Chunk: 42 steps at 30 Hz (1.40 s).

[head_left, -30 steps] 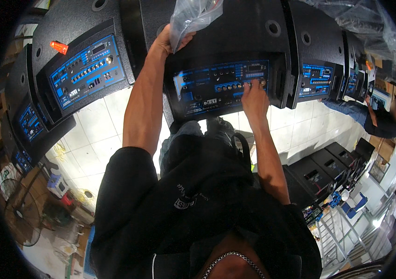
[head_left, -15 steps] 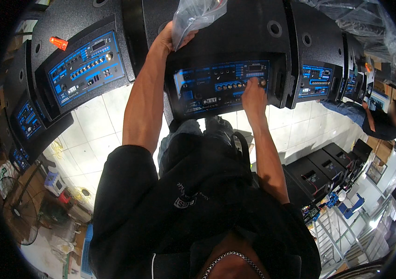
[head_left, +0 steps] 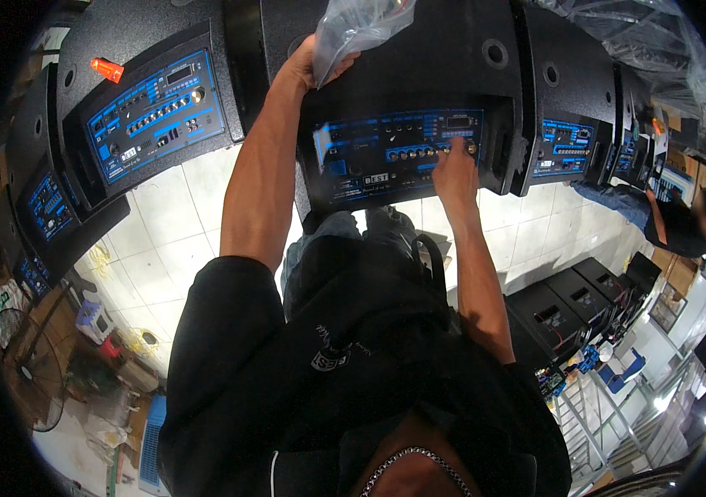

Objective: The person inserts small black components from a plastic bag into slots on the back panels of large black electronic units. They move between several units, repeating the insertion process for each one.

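Observation:
A black speaker cabinet (head_left: 419, 70) with a blue-and-black control panel (head_left: 361, 157) lies in front of me. My left hand (head_left: 313, 65) is closed on a clear plastic bag (head_left: 363, 29) above the panel's left part; the bag hides some of its fingers. On the panel's right side, my right hand (head_left: 456, 176) has its fingers curled, with one fingertip reaching up just below the small display (head_left: 458, 122). That hand covers the right end of the row of knobs (head_left: 415, 153). Whether it pinches a knob or presses the panel is hidden.
Similar speakers stand left (head_left: 142, 50) and right (head_left: 573, 83). An orange object (head_left: 107, 69) lies on the left one. At far right is another person (head_left: 680, 219). More black cabinets (head_left: 548, 315) stand behind at right; a fan (head_left: 34, 373) is at lower left.
The view has shifted slightly. My right hand stays at the knobs, but one finger now points further up the panel. My left hand still holds the plastic bag.

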Each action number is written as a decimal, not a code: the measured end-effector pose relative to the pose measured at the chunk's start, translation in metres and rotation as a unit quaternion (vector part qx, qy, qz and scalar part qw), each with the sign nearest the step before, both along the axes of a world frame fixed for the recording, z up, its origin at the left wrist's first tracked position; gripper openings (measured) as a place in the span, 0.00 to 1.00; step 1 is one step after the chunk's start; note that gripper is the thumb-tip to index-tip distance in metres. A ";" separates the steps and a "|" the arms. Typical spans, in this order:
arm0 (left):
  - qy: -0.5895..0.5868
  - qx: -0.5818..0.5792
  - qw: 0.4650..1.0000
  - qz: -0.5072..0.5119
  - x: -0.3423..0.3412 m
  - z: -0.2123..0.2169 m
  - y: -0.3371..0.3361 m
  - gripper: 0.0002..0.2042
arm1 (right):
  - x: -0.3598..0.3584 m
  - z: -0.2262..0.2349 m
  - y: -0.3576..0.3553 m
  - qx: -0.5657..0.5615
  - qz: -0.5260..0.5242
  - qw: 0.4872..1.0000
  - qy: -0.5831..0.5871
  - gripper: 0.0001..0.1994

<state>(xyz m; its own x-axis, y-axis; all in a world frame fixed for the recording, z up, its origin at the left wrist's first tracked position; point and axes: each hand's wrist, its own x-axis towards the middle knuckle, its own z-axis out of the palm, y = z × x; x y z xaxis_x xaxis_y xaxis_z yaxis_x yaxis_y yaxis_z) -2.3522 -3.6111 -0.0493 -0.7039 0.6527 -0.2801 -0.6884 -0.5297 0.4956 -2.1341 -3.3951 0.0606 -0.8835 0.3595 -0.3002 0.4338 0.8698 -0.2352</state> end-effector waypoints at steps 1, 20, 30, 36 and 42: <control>0.004 -0.008 1.000 0.002 0.000 0.000 0.000 0.19 | 0.000 0.001 0.001 -0.011 -0.001 1.000 -0.015 0.10; -0.001 -0.031 0.999 0.015 0.002 -0.001 0.000 0.20 | -0.004 -0.004 0.003 -0.004 0.028 1.000 0.009 0.10; 0.039 -0.017 0.999 -0.004 0.001 -0.002 -0.001 0.18 | -0.010 -0.009 0.012 0.016 0.031 0.998 -0.057 0.15; 0.037 -0.025 0.999 -0.020 0.001 0.006 0.000 0.17 | -0.048 -0.045 0.013 0.121 0.204 0.961 -0.141 0.11; -0.034 0.013 0.999 -0.025 -0.001 -0.001 -0.002 0.17 | -0.048 -0.083 -0.007 0.142 0.176 0.969 -0.102 0.07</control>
